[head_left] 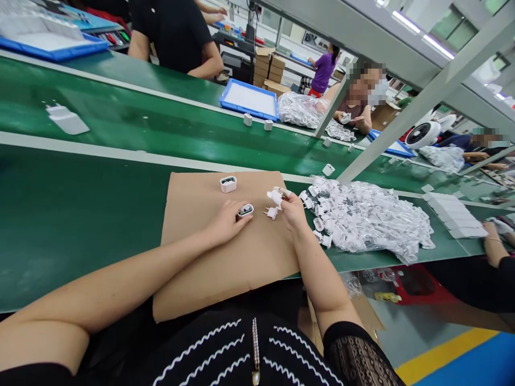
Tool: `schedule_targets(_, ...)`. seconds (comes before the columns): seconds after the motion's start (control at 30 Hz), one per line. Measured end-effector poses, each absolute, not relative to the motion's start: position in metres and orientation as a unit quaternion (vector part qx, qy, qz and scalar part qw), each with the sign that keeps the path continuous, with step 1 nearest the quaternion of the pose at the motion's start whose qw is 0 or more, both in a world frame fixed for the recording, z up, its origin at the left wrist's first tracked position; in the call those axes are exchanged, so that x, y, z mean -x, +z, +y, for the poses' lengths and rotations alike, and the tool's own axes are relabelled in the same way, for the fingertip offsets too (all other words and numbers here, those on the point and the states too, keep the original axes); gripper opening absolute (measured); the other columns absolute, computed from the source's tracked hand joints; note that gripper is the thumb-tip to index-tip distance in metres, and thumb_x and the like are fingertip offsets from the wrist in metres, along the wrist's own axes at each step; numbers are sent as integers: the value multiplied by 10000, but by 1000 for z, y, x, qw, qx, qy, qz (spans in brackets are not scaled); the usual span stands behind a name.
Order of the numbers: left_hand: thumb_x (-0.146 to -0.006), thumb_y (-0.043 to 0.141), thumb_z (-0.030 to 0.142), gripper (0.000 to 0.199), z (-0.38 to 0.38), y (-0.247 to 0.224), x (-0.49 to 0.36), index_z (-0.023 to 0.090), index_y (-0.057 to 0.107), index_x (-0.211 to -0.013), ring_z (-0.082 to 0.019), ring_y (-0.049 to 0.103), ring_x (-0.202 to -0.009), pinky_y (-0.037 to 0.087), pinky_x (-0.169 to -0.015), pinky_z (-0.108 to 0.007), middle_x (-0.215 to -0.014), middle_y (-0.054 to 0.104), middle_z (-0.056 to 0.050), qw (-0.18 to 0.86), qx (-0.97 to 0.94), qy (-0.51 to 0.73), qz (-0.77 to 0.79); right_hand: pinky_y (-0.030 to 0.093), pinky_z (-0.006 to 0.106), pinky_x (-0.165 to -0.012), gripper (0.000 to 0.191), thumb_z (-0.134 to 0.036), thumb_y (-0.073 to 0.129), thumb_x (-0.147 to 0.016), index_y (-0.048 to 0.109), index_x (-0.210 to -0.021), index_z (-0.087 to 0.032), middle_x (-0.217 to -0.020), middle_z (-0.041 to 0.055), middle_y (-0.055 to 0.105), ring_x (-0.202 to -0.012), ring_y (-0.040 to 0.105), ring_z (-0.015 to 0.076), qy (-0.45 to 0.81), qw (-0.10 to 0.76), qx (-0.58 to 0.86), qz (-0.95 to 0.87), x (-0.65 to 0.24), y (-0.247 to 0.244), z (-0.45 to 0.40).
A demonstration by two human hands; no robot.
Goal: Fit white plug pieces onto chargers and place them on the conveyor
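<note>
My left hand [228, 222] is closed round a white charger housing [245, 210] resting on a brown cardboard sheet [201, 268]. The housing's open end faces up and shows dark parts inside. Another open housing [228, 184] stands upright near the sheet's far edge. Above the sheet's right side, my right hand [293, 211] pinches a white plug piece [275, 197] between thumb and fingers. A second white plug piece [272, 213] with metal pins is just below it, against the same hand; whether it is gripped or lies on the cardboard I cannot tell.
A plastic bag of white plug pieces [370, 220] lies right of the cardboard. Beyond runs a green conveyor [161, 134] carrying a white charger [66, 119] and small white housings. A slanted metal post [386, 128] rises at right. Co-workers sit opposite and to my right.
</note>
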State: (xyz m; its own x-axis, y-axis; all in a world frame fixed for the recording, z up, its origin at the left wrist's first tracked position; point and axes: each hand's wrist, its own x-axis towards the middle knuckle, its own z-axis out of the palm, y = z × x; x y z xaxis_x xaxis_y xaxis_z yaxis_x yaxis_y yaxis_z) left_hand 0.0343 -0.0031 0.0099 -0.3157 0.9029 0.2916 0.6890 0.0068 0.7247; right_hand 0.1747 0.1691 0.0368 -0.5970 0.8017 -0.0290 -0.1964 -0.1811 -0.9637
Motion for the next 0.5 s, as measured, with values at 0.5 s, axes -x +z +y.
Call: schedule_targets(0.5, -802, 797, 507, 602, -4, 3, -18, 215, 658, -1309, -280, 683, -1048, 576, -940, -460, -1245, 701, -111, 294, -487, 518, 639, 538, 289, -662, 371, -429, 874, -713, 775, -1012, -233, -891, 23, 757, -766, 691, 163, 670, 256, 254, -649, -175, 51, 132)
